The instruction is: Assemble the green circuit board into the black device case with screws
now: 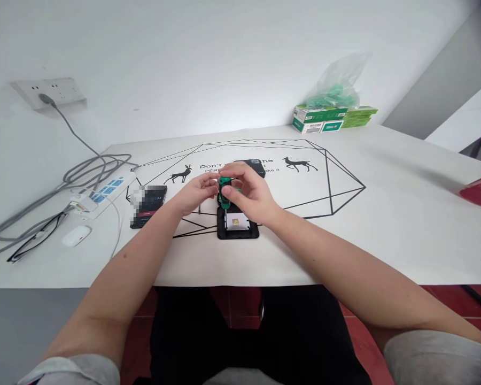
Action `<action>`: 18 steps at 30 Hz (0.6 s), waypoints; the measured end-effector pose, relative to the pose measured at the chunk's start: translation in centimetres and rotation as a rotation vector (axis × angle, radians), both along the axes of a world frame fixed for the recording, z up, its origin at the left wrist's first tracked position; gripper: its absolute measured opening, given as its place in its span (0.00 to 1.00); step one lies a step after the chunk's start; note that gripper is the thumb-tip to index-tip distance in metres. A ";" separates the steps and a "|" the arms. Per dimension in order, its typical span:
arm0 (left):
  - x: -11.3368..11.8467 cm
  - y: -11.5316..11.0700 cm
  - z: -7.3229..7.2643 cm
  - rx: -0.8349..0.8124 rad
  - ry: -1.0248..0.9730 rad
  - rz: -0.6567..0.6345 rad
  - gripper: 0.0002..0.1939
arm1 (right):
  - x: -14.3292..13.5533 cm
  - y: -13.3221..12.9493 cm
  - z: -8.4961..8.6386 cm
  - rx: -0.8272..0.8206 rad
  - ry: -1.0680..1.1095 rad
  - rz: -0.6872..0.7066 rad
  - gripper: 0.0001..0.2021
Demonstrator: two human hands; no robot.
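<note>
Here's the right hand [250, 195], fingers and thumb closed around a green-and-black screwdriver [225, 193], holding it close to upright. The left hand [200, 193] is right alongside, fingers curled at the handle's left side; whether it actually grips or just steadies, I cannot tell. So the hands meet at the tool, and directly below sits the black device casing [222, 233], flat on the table [304, 256], a little in from the middle of the near edge. Inside it, a pale plate [244, 222] with a gold-coloured square [235, 222], and the shaft points down at the plate's left side. The tip is too small to read, so contact with a screw stays unconfirmed.

My call on the step: screwdriver work on that plate, apparently partway through. The next move calls for an upright shaft, a well-seated tip and a casing that doesn't slide.

Moving outward: a black phone-like item [260, 168] lies just behind the hands, towards the far edge. Over by the left edge, a power strip [114, 188], eyeglasses [38, 238] and a white earbud case [76, 236]. Up at the far edge, right of centre, green-and-white boxes [318, 118] carry a clear plastic bag [340, 80].
</note>
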State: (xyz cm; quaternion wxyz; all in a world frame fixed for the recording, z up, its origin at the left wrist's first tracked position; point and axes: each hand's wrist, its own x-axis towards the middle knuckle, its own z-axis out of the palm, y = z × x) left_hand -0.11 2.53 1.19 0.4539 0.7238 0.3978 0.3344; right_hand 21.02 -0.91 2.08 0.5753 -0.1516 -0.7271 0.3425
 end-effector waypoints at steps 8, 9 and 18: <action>0.4 -1.5 1.1 -0.165 -0.044 -0.214 0.27 | 0.7 -0.1 1.2 -0.109 -0.169 0.129 0.16; 0.4 -1.5 1.0 -0.165 -0.041 -0.230 0.27 | 0.6 -0.3 1.3 -0.111 -0.175 0.092 0.17; 0.2 -1.2 -0.4 -0.203 -0.049 -0.215 0.25 | 2.0 2.2 1.6 -0.062 0.077 -0.234 0.26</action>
